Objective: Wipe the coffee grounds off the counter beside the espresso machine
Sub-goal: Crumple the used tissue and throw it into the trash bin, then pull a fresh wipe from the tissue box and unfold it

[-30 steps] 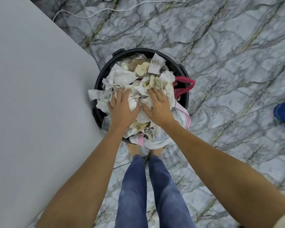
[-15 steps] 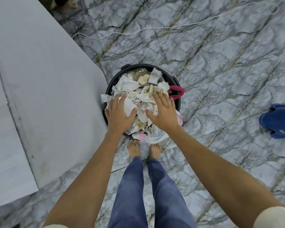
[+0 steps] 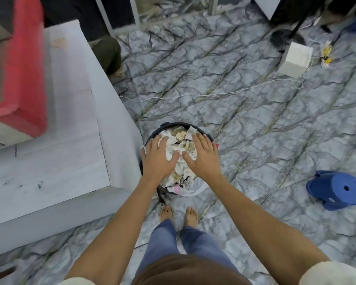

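A black waste bin (image 3: 169,126) stands on the floor by the counter's corner, heaped with crumpled, stained paper towels (image 3: 182,161). My left hand (image 3: 157,159) and my right hand (image 3: 202,157) are spread flat, palms down, over the heap with straight fingers, holding nothing. Whether they still touch the paper I cannot tell. The grey counter (image 3: 56,153) runs along the left, with a few dark specks (image 3: 39,185) near its front. A red espresso machine (image 3: 19,66), blurred, sits at the counter's far left.
A blue plastic stool (image 3: 337,190) lies on its side on the marble floor at the right. A white cable (image 3: 193,95) crosses the floor toward a white box (image 3: 295,58). My bare feet (image 3: 178,212) stand just behind the bin. A dark bag (image 3: 109,54) sits beyond the counter.
My view has risen and pulled back, bringing the counter top and red machine into sight. Both hands have straightened and flattened over the paper heap, where the fingers dug into it before.
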A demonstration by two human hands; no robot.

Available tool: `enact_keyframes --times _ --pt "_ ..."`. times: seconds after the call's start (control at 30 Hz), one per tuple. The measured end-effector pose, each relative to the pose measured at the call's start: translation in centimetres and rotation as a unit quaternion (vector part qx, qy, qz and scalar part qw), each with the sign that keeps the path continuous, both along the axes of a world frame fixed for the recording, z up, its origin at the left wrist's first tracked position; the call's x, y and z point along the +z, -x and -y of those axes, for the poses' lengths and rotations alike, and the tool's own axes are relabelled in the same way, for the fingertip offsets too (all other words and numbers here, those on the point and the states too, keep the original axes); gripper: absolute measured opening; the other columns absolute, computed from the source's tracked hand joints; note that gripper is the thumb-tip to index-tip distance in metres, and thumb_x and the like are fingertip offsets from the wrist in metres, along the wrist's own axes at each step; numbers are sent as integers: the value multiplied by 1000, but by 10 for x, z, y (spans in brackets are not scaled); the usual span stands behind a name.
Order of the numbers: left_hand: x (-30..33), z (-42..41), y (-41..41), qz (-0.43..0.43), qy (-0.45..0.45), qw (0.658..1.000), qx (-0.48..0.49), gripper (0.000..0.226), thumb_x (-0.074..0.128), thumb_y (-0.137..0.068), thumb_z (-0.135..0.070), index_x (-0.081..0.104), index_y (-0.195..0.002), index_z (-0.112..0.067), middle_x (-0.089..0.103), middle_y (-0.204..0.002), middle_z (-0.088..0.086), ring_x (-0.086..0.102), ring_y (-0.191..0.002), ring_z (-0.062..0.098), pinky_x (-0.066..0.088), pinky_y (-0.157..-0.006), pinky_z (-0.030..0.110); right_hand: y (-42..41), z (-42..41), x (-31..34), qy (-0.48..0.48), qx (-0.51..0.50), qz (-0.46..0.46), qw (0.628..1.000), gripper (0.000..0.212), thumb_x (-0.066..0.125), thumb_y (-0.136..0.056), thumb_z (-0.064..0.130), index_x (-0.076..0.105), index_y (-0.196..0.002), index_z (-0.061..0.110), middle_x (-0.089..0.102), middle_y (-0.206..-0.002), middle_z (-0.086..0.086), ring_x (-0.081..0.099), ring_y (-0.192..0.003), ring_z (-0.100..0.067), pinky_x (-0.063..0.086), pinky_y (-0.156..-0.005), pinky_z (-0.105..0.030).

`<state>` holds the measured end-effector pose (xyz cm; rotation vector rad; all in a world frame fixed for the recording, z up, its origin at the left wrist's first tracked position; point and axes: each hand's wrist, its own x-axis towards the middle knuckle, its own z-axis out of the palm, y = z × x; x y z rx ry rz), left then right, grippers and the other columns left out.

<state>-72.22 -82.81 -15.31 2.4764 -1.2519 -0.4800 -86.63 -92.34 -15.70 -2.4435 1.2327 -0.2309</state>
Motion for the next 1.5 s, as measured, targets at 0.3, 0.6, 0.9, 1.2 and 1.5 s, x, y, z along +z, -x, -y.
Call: enact_keyframes --times 0.3,0.6,0.9,1.2,1.5 --pt "104 -25 -25 65 136 988 21 64 45 -91 -54 51 -140 -15 47 -148 5 41 -137 27 32 -115 46 -29 -17 82 77 73 73 992 72 40 -91 56 32 -147 12 35 -152 -8 28 -141 -26 22 -114 -44" --pt "142 -131 -73 124 151 970 145 54 55 -91 -47 55 -136 -16 54 -140 4 47 -127 30 43 -102 47 -104 -79 138 100 208 114 966 72 36 -88 56 37 -144 10 39 -149 -9 30 -139 -25 21 -114 -41" --pt "148 -274 -126 154 88 952 249 51 56 -95 -45 55 -137 -16 57 -140 6 48 -131 32 35 -109 49 -180 -189 154 107 328 105 933 63 50 -91 48 44 -140 9 45 -145 -9 39 -133 -24 28 -110 -41" --pt "164 -391 -173 160 54 940 295 50 49 -98 -51 55 -137 -20 56 -142 5 47 -132 31 32 -112 50 -248 -293 173 129 388 81 909 59 49 -91 49 46 -137 11 47 -142 -8 41 -130 -25 28 -110 -39" --pt "176 -494 -227 150 37 927 342 53 44 -99 -55 58 -134 -18 59 -140 6 53 -127 32 37 -108 50 -323 -402 190 156 455 48 875 63 40 -94 54 38 -143 14 43 -146 -6 38 -133 -23 25 -110 -38"
